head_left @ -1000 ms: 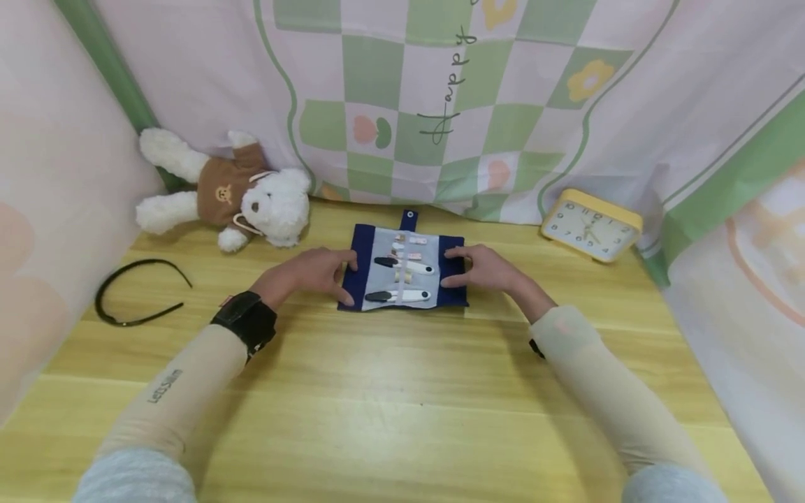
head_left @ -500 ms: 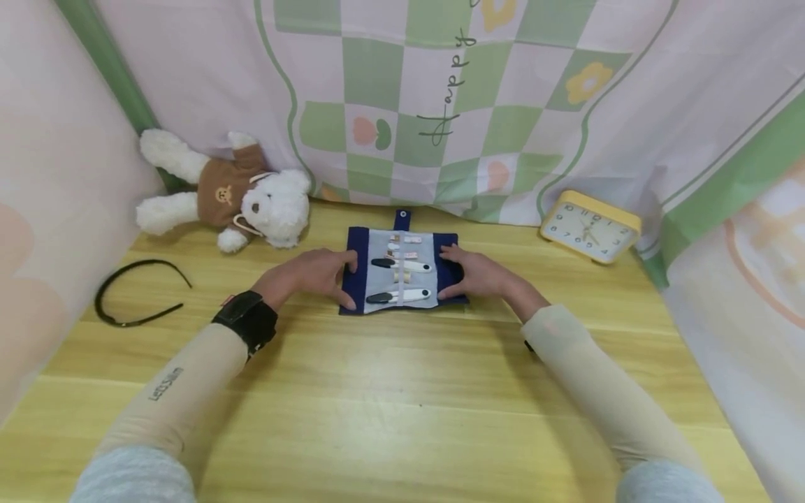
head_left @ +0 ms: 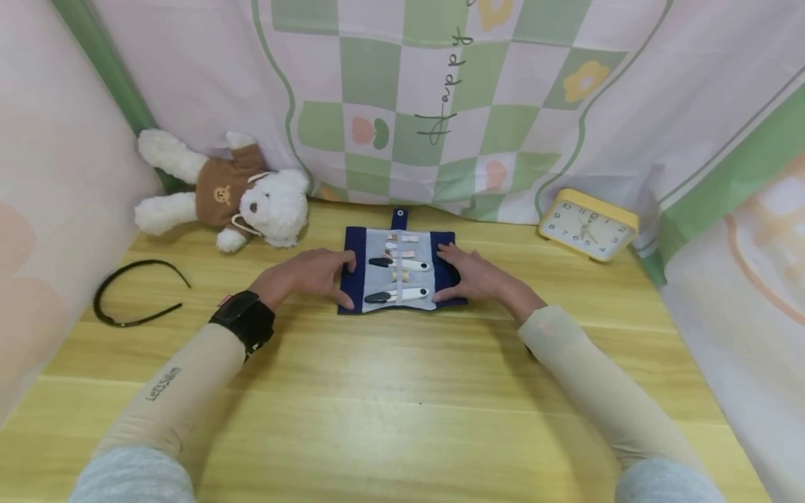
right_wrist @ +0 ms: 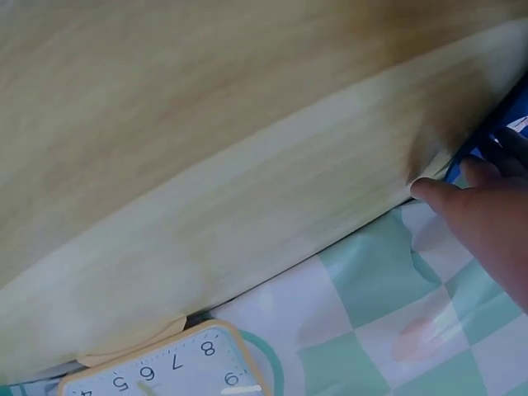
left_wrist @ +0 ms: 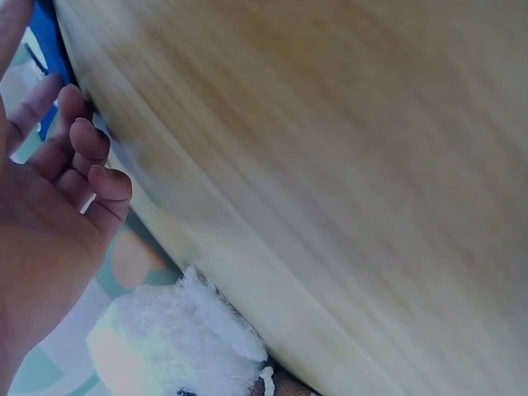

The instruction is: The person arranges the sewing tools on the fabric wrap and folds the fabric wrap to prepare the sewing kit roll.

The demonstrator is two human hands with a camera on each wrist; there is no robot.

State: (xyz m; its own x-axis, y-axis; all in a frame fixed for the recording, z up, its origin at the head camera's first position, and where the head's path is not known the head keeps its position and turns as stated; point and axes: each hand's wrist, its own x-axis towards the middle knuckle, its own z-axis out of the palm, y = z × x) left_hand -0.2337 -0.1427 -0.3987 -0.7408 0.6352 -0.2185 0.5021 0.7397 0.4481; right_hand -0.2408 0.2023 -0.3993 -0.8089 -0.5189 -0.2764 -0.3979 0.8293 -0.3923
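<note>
A navy fabric pouch (head_left: 446, 271) lies unfolded on the table, its grey lining (head_left: 377, 281) facing up. An elastic band across the lining holds two white tools with black ends (head_left: 411, 295), a small beige spool-like piece and small pink-and-white items. My left hand (head_left: 317, 274) rests at the left navy flap, thumb and index finger spread along it. In the left wrist view its other fingers are loosely bent, touching nothing visible. My right hand (head_left: 474, 274) lies on the right flap, fingers near its top and thumb near its bottom. A snap strap (head_left: 399, 219) sticks out at the back.
A white plush bear (head_left: 277, 209) in a brown top lies at the back left. A black headband (head_left: 103, 300) is left of my left arm. A yellow clock (head_left: 590, 227) leans near the checkered curtain (head_left: 371, 73) at the back right.
My right hand has moved slightly left over the right flap, and the pouch has shifted a little left with it. The left hand stays nearly where it was.
</note>
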